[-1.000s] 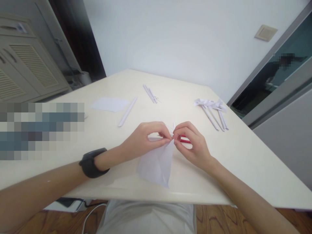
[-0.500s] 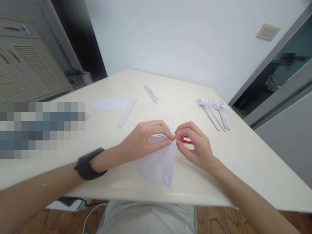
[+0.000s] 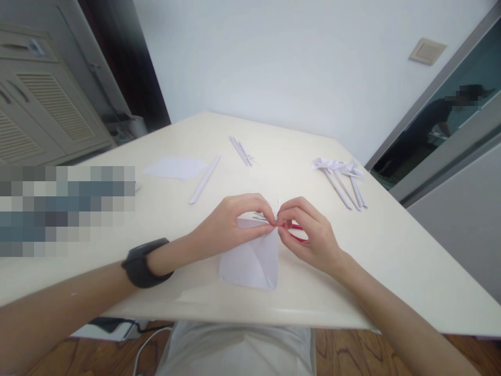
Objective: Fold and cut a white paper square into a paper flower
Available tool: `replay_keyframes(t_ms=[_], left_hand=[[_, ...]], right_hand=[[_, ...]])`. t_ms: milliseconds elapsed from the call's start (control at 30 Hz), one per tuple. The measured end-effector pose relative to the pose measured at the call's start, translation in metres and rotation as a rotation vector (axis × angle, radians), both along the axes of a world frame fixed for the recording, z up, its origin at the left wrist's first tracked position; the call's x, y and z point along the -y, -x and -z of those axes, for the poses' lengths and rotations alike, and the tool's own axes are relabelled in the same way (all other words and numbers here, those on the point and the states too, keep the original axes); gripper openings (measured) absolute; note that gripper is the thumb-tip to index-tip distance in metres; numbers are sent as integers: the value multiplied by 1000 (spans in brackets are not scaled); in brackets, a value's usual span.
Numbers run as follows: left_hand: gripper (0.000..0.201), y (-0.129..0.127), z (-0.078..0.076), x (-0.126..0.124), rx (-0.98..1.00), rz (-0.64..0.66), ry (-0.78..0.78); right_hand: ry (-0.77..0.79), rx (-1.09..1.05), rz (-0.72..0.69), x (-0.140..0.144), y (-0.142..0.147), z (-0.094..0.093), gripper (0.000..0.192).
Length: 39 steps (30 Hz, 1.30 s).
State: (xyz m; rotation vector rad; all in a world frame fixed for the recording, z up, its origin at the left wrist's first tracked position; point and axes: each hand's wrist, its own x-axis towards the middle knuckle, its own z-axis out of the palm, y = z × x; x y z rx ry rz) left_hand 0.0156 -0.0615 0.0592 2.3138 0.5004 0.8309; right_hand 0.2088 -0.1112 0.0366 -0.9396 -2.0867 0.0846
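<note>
My left hand (image 3: 238, 219) pinches the top corner of a thin white sheet of paper (image 3: 250, 261), which hangs down toward the table's front edge. Fingertip to fingertip with it, my right hand (image 3: 307, 227) pinches at that same corner; exactly what its fingers grip is hidden. Behind both hands lie red-handled scissors (image 3: 298, 226), their metal blades showing past my left fingers. A small thin white piece pokes up just beyond my fingertips.
On the white table (image 3: 164, 287) lie a rolled paper tube (image 3: 205, 180), flat paper sheets (image 3: 176, 168), several thin paper sticks (image 3: 239, 150), and several paper flowers on rolled stems (image 3: 338, 172) at the right. A person shows in the reflective panel at the far right.
Both hands stay pinched together at the paper's corner, shifting slightly left. The sheet's lower part has swung and spread a little, its bottom edge now higher.
</note>
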Motion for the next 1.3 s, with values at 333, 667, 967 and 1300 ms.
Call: replay_keyframes(t_ms=[333,667,967,1300], left_hand=[[8,0,4,-4,22,-50,17],[5,1,7,-11,205,-19,216],[11,0,9,-12,282,-53,433],[9,-1,8,-10,262,-57,295]], right_hand=[[94,75,49,-4,-2,-6,9],[533,452,315,-17,-36,-1,23],[513,544,436,-19,-36,4,18],[700,-204,220,-15,-24,-15,21]])
